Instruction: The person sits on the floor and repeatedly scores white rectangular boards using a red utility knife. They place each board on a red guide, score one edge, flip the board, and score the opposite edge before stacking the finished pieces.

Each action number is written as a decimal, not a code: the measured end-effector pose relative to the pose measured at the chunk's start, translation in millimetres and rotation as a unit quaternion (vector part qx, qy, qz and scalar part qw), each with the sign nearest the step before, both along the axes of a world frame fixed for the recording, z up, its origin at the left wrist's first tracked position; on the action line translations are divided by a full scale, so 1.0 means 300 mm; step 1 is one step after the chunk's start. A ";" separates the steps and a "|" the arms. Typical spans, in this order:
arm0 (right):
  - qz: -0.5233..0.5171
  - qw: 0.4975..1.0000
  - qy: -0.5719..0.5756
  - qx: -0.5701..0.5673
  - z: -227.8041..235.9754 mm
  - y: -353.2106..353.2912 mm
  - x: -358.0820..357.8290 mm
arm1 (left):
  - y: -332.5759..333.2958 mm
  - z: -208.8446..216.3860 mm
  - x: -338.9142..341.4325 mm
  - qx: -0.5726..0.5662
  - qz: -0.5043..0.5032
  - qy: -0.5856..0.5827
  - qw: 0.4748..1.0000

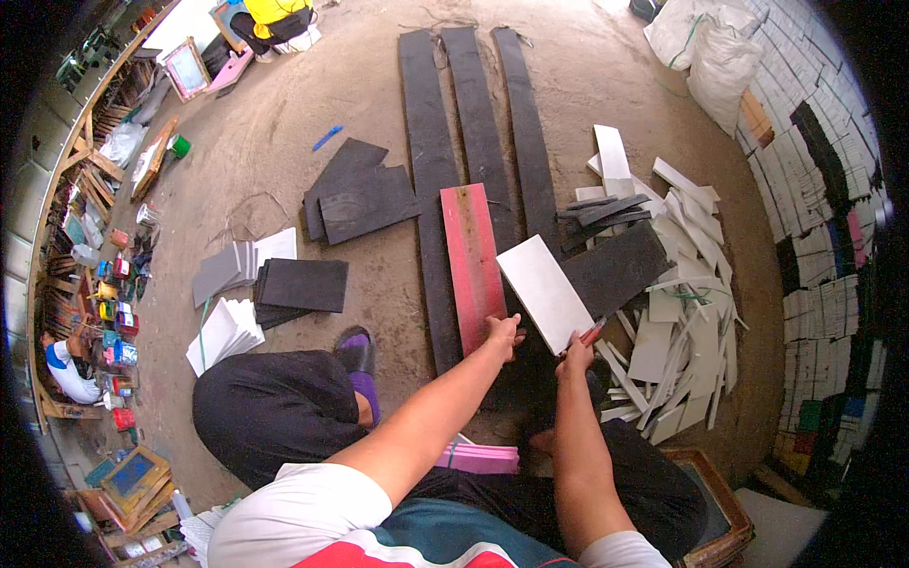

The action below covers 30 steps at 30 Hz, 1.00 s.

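Observation:
My right hand (576, 358) is closed around a red cutter knife (593, 331), right at the near corner of a white rectangular sheet (544, 292). Whether its fingers also pinch that sheet is hard to make out. The sheet lies tilted over a black sheet (615, 270). My left hand (505, 336) is beside the near end of a worn red board (473, 256), fingers apart, with nothing seen in it. That board rests on long black strips (426, 142) stretched along the floor.
White offcuts (686, 322) pile up on the right, beside stacked white sheets (814, 256). Black sheets (365, 199), a stack of black pieces (301, 286) and white pieces (227, 331) lie left. Pink sheets (481, 459) sit between my legs. Another person (71, 369) is far left.

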State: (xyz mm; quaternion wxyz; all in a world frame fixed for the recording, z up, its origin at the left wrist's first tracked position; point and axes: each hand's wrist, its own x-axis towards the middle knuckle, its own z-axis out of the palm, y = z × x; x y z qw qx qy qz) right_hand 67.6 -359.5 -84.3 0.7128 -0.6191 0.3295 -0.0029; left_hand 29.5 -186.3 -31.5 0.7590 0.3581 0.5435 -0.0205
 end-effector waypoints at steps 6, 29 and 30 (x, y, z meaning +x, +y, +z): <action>0.001 0.998 0.028 -0.052 -0.053 -0.162 -0.021 | -0.194 0.072 0.061 -0.068 -0.111 -0.006 0.991; 0.189 0.935 0.186 0.234 0.199 0.022 -0.010 | -0.019 0.142 -0.035 -0.287 0.056 -0.239 0.926; 0.205 0.933 0.188 0.230 0.225 0.038 -0.021 | 0.019 0.091 -0.043 -0.322 0.040 -0.264 0.908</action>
